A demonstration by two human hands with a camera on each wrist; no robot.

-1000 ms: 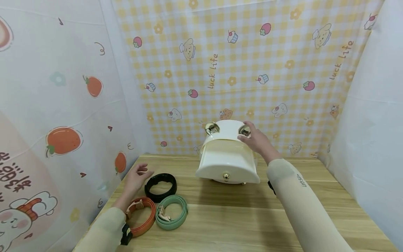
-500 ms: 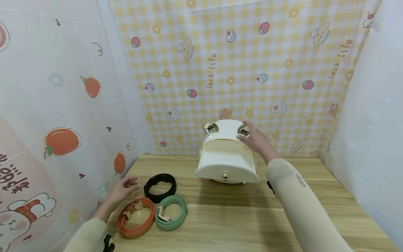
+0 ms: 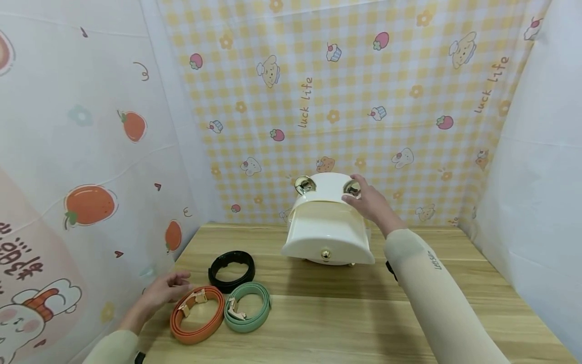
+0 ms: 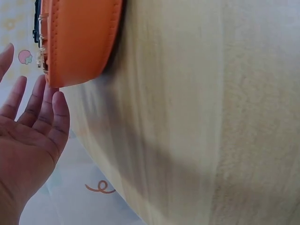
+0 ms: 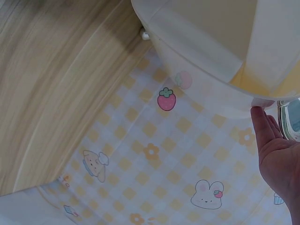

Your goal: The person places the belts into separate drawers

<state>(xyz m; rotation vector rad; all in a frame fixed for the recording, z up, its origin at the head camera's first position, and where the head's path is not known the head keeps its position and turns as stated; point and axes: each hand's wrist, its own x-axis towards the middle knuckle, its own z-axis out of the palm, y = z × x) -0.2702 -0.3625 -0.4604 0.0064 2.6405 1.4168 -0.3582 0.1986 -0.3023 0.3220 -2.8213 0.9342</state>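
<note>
A white, rounded box [image 3: 329, 186] stands on small gold feet at the back, its drawer [image 3: 329, 227] pulled out towards me. Two gold, eye-like round pieces sit on its top. My right hand [image 3: 375, 205] rests at the right gold piece [image 3: 351, 188], thumb and forefinger spread either side of it; in the right wrist view straight fingertips touch the box's rim. On the left lie three coiled belts: orange [image 3: 200, 335], green [image 3: 252, 325] and black [image 3: 249, 271]. My left hand [image 3: 163, 292] holds nothing, its extended fingers beside the orange belt's far left edge in the left wrist view.
The wooden table [image 3: 318, 323] meets a yellow-checked cloth [image 3: 386, 146] close behind the box. A printed cloth wall [image 3: 113, 167] borders the left side near my left hand, and a white one [image 3: 536, 202] the right. A gold knob [image 3: 326, 255] juts from the drawer front.
My left hand has drawn back leftwards and towards me, from above the black and orange belts to beside the orange one. My right hand and the box stay put.
</note>
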